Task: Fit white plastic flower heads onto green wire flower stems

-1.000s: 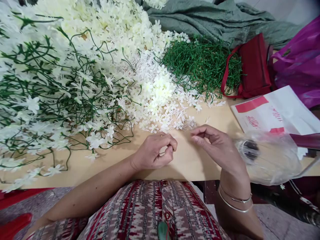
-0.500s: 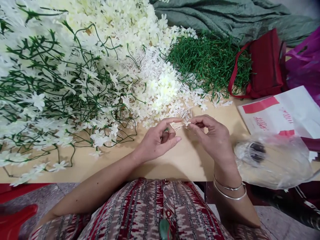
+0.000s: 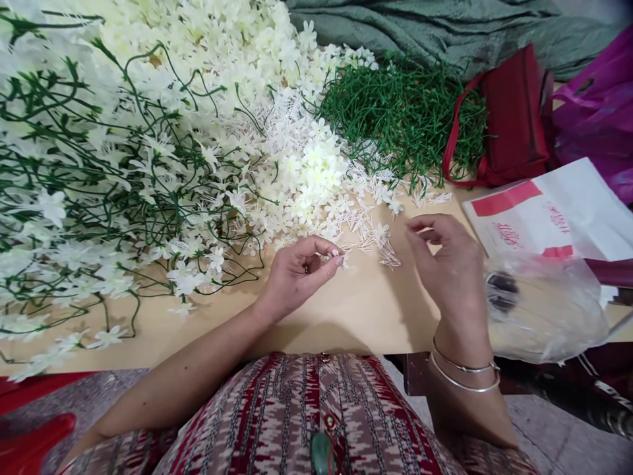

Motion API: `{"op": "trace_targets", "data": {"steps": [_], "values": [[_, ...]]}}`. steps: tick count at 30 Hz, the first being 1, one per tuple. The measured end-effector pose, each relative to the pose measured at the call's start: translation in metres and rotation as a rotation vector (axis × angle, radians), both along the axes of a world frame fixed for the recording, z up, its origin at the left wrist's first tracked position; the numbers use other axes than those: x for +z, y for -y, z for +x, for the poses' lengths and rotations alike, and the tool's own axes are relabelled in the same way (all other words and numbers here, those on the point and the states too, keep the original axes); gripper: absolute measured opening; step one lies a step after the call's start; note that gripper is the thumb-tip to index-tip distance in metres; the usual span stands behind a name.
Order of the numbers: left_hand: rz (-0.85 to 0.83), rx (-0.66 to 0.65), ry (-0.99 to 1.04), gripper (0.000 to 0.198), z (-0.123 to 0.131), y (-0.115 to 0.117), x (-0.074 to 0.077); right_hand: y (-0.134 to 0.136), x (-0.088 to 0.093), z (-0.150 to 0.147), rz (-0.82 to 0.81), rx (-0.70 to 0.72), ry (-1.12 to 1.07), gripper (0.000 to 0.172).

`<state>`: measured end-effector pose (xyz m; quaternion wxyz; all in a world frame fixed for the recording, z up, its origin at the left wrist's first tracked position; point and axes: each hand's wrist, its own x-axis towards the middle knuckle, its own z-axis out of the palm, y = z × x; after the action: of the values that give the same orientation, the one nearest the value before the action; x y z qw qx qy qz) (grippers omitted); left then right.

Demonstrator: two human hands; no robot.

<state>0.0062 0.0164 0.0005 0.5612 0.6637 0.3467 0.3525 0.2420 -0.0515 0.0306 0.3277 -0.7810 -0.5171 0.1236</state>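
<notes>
My left hand [image 3: 304, 269] is closed in a pinch over the table, holding a small white artificial flower [image 3: 345, 259] between thumb and forefinger. To its right, my right hand [image 3: 445, 264] is raised with loosely curled fingers slightly apart, and nothing shows in them. Between and beyond the hands lie thin white stamens [image 3: 366, 227] and a few loose blossoms. A mound of pale yellow-white blossoms [image 3: 316, 168] rises just past my left hand. Farther back spreads a heap of bare green plastic stems [image 3: 395, 119].
Finished-looking white flower sprays on green stems [image 3: 123, 171] cover the table's left side. On the right are a red bag [image 3: 514, 119], a white paper bag [image 3: 534, 218], a clear plastic bag [image 3: 554, 310] and a purple bag [image 3: 598, 119]. Green cloth [image 3: 420, 33] lies behind.
My right hand has moved right, away from my left hand. My left thumb and forefinger, apart before, have come together on the small white flower. The view has shifted slightly.
</notes>
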Motion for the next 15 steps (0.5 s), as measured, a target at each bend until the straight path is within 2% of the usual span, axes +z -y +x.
{"op": "trace_targets", "data": {"steps": [1,3,6,9,12,15], "values": [[0.005,0.019,-0.008,0.009,0.001,0.001,-0.001,0.000,-0.003,0.008,-0.035,-0.038,0.132,0.016],[0.038,0.082,-0.015,0.010,0.003,0.002,-0.003,-0.002,-0.011,0.021,-0.119,-0.083,0.225,0.016],[0.074,0.179,-0.013,0.016,0.005,0.003,-0.004,-0.005,-0.023,0.027,-0.149,-0.100,0.224,0.010],[0.064,0.217,-0.034,0.020,0.006,0.004,-0.003,-0.006,-0.026,0.023,-0.116,-0.099,0.197,0.008],[0.054,0.219,-0.059,0.018,0.007,0.005,-0.001,-0.004,-0.020,0.009,-0.013,-0.092,-0.018,0.009],[0.069,0.210,-0.050,0.017,0.008,0.005,0.002,0.000,-0.008,-0.015,0.119,0.000,-0.460,0.015]]}}
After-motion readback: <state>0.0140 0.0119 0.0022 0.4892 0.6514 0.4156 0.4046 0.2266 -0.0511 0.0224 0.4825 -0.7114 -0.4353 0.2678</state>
